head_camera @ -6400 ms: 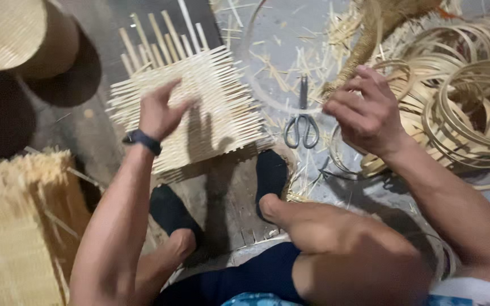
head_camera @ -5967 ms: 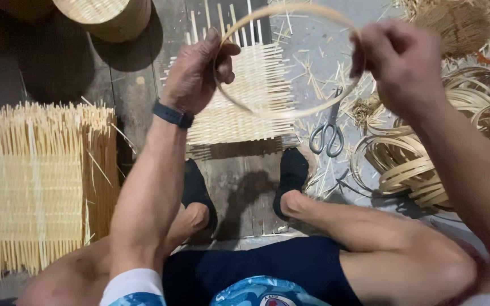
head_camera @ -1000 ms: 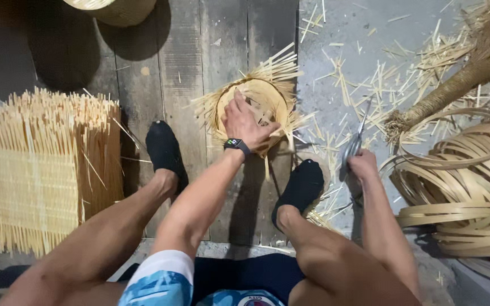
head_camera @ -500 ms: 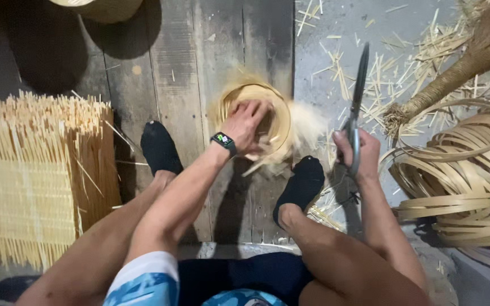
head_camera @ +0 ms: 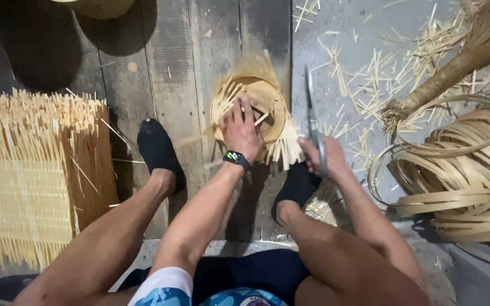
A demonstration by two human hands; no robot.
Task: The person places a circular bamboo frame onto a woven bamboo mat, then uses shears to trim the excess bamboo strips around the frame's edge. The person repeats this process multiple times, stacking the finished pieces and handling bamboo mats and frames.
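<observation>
Head view: our left hand (head_camera: 241,129) presses spread fingers onto a round woven bamboo piece (head_camera: 256,113) on the plank floor (head_camera: 171,68). Our right hand (head_camera: 325,158) grips scissors (head_camera: 312,122), blades up beside it; a slip could nick fingers or snap strips.

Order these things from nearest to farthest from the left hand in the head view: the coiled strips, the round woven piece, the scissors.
1. round woven piece, under the left hand
2. scissors, to its right, in the right hand
3. coiled strips, far right
</observation>
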